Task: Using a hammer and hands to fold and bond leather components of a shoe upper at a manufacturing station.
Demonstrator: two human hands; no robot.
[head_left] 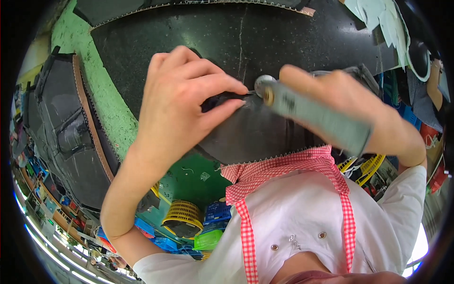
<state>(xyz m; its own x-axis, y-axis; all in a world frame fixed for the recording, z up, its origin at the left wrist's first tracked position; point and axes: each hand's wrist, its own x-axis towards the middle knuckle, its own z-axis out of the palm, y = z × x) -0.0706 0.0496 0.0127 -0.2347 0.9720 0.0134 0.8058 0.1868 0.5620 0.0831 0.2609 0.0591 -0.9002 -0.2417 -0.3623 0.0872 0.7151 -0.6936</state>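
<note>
My left hand [177,94] is bent over a dark grey sheet piece [250,135], with thumb and forefinger nearly together at its upper edge. A black fold of the piece shows between those fingers. My right hand [338,97] is closed round a hand tool [319,116] with a flat grey-green body and a brass-coloured spot near its end. Motion blurs both hand and tool, so its exact kind is unclear. A round silver metal part [265,85] shows at the tool's end, close beside my left fingertips. Small looped stitches run along the sheet's near edge.
The sheet lies on a dark worktop [208,40] with a cracked line. More dark pieces with stitched edges lie at the far edge [156,7] and left [78,128]. Pale sheets [378,19] sit far right. Below are a yellow basket [183,215] and blue crates [217,210].
</note>
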